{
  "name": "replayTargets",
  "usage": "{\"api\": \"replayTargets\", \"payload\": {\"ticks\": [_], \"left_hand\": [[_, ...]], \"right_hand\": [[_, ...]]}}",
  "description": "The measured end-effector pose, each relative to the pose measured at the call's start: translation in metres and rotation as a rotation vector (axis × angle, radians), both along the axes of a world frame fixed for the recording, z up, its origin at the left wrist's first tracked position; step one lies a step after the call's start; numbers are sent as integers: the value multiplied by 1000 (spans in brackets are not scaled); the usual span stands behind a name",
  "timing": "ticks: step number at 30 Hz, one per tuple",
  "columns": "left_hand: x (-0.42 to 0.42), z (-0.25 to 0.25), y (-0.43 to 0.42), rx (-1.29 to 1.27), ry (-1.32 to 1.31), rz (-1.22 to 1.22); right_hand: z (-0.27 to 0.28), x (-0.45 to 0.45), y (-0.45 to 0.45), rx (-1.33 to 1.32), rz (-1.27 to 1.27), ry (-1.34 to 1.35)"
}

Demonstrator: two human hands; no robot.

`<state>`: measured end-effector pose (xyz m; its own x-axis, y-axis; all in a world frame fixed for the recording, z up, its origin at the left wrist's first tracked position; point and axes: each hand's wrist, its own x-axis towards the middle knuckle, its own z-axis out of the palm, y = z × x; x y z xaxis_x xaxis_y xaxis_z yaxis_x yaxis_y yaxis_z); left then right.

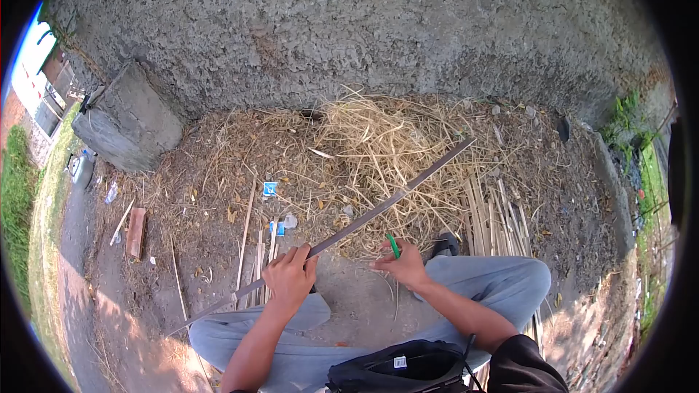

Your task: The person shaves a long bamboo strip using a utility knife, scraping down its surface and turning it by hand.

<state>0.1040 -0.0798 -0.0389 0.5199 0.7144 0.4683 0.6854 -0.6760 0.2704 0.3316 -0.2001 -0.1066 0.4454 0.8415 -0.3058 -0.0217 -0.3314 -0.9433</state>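
Note:
My left hand (288,274) is closed around a long, thin brown strip (357,224), which looks like split bamboo. The strip runs slantwise from above my left knee up to the straw pile (382,145). My right hand (403,264) is closed on a small green object (394,246) that sticks up between thumb and fingers; its kind I cannot make out. That hand is below the strip and apart from it, near my right knee. Thin pale strips (499,211) lie on the ground to the right, and a few more (260,262) beside my left hand.
A rough grey wall (364,29) rises ahead. At left stand a concrete block (131,120) and a metal kettle (81,169), with a reddish brick (135,233) nearer. Two blue packets (270,188) lie on the littered ground. A black bag (400,371) rests at my lap.

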Motion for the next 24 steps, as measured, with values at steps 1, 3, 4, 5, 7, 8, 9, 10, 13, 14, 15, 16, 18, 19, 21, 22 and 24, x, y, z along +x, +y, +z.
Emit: {"api": "replayTargets", "payload": {"ticks": [1, 3, 4, 5, 7, 8, 9, 10, 13, 14, 15, 16, 18, 19, 21, 22, 24], "left_hand": [[-1, 0, -1, -25, 11, 3], [0, 1, -1, -50, 19, 9], [0, 1, 0, -16, 7, -5], [0, 1, -1, 17, -4, -21], [0, -1, 0, 69, -14, -28], [0, -1, 0, 124, -25, -37], [-1, -1, 0, 123, -23, -38], [0, -1, 0, 214, 28, -27], [5, 4, -3, 354, 79, -33], [8, 6, -5, 403, 74, -44], [9, 4, -7, 402, 75, -50], [10, 1, -10, 376, 80, -77], [11, 0, -14, 347, 88, -107], [11, 1, -16, 361, 86, -130], [11, 1, -17, 374, 87, -154], [11, -1, -17, 327, 62, -165], [10, -5, -16, 282, 38, -173]], "right_hand": [[-16, -1, 2, 6, 3, -2], [-42, 0, 7, 173, -68, -235], [-42, 1, 7, 225, -93, -313], [-14, 4, 6, 58, -66, -66], [-1, 5, 4, -111, -38, 180], [0, 4, 3, -63, -76, 261], [1, 3, 2, -39, -96, 304], [2, 2, 2, -15, -116, 346], [45, -10, 7, 200, -167, 569], [50, -11, 9, 233, -226, 647], [52, -11, 10, 267, -285, 723], [51, -10, 9, 267, -290, 725], [46, -10, 9, 282, -435, 688], [45, -7, 8, 280, -439, 690], [43, -2, 7, 294, -444, 751], [43, -1, 7, 291, -446, 754], [48, 0, 8, 301, -459, 734]]}}
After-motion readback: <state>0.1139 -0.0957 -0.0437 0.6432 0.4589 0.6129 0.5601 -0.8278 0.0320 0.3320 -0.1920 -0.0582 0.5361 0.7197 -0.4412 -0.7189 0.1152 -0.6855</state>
